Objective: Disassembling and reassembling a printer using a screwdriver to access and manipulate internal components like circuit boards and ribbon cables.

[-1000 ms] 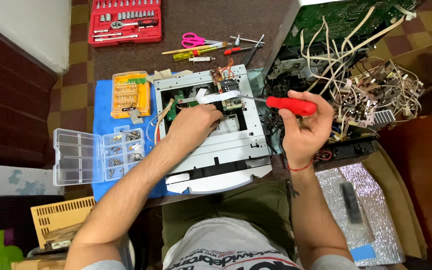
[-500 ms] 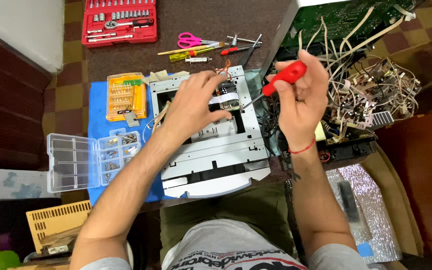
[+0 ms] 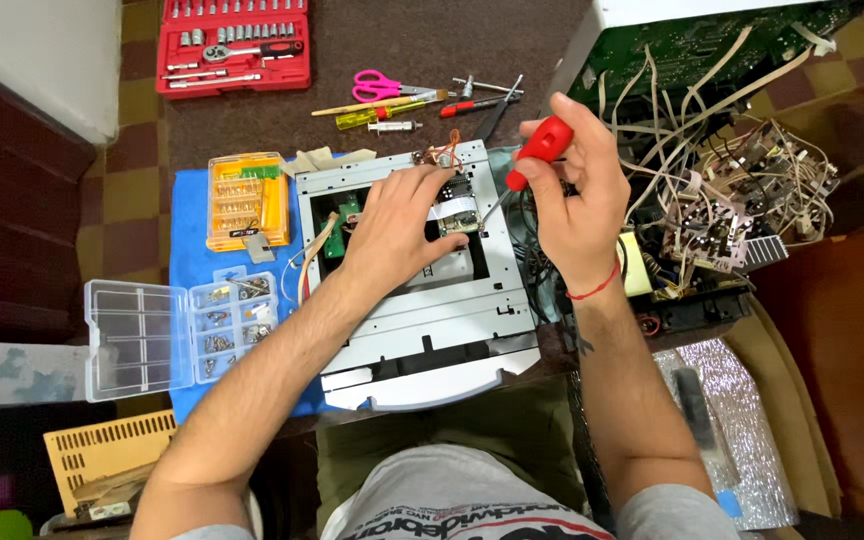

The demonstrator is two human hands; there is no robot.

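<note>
as right hand (image 3: 572, 195) fingers clamp the red screwdriver (image 3: 540, 147), left hand (image 3: 399, 228) fingers spread flat on grey chassis (image 3: 432, 320)

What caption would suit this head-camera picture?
Left hand steadies a grey disc-drive chassis while right hand angles a red-handled screwdriver toward it.

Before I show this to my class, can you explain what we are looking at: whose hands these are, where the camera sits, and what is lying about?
The camera is worn on a person's head and looks down at their own two bare hands. The left hand rests on a grey metal chassis from some opened device, fingers near its small circuit board. The right hand holds a red-handled screwdriver, tip slanting down towards that board. The chassis lies on a blue mat, beside an orange bit case and a clear parts box. Farther off lie a red socket set, pink scissors, and, to the right, a tangle of wires and boards.
</note>
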